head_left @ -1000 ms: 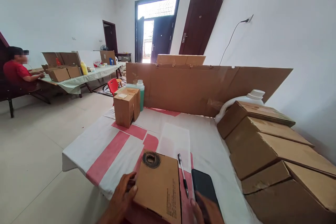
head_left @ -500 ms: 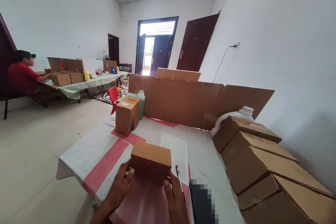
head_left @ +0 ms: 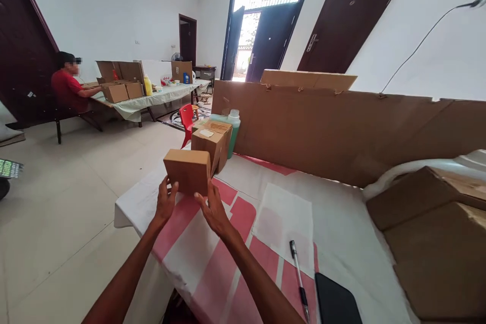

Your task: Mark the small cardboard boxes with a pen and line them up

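Since the earlier frame you carried the small cardboard box (head_left: 188, 171), apparently light and rigid, leftward above the table edge (head_left: 125, 212), left hand (head_left: 166, 201) and right hand (head_left: 212, 207) clamped on its lower corners.

Small box (head_left: 188, 171): matt brown cardboard, smooth faces; same w/ far boxes (head_left: 211, 143) & tall sheet (head_left: 341, 131). Table cover (head_left: 334, 212): woven cloth, white/pink, matt. Bottle (head_left: 232, 126): translucent plastic. Pen (head_left: 298, 283): glossy plastic/metal. Phone (head_left: 336, 304): glossy black. Floor (head_left: 76, 202): smooth tile, slight sheen.
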The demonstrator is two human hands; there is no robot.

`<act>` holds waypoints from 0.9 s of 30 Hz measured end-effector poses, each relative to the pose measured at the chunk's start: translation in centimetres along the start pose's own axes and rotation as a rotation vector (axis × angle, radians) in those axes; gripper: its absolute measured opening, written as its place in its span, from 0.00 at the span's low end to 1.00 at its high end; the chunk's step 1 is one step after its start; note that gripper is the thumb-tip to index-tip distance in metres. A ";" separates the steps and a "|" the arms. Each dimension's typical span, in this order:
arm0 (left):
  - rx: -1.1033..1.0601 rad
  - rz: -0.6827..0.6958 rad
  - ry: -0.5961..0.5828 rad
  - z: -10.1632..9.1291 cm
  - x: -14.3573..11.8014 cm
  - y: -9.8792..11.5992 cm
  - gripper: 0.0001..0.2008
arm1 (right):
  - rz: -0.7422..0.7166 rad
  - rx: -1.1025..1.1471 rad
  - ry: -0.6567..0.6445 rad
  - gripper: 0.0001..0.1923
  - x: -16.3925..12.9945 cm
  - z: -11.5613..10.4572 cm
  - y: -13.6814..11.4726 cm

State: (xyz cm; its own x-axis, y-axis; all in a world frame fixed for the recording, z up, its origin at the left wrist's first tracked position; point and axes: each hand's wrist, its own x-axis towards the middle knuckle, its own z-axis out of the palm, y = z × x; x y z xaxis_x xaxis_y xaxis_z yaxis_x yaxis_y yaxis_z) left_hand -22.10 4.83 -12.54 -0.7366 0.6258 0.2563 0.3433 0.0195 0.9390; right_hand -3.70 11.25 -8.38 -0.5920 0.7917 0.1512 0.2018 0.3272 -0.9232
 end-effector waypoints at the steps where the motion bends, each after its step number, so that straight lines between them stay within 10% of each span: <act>1: 0.002 -0.003 0.003 0.1 1.4 -0.1 0.23 | 0.012 -0.008 -0.005 0.44 1.3 0.3 -0.1; 10: 0.000 -0.093 -0.032 2.5 6.6 -1.2 0.19 | 0.084 -0.062 -0.039 0.45 5.1 2.1 1.4; 17: 0.045 -0.189 -0.014 1.7 2.4 -0.6 0.37 | 0.104 -0.051 0.122 0.32 -6.6 -2.7 3.5; 22: 0.039 -0.003 -0.134 3.9 -5.4 0.2 0.44 | 0.099 -0.387 0.930 0.19 -22.3 -14.1 4.5; 27: -0.127 0.247 -0.480 11.3 -16.8 6.6 0.35 | 0.167 -0.688 1.729 0.35 -34.6 -27.5 3.6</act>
State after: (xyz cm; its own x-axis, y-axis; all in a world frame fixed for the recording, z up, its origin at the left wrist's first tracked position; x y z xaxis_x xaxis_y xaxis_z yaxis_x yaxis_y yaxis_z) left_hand -0.90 3.21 -13.26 -0.2853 0.8855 0.3667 0.3774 -0.2479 0.8923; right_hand 38.98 -0.75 -7.26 0.7215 0.2689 0.6381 0.6672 -0.0233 -0.7445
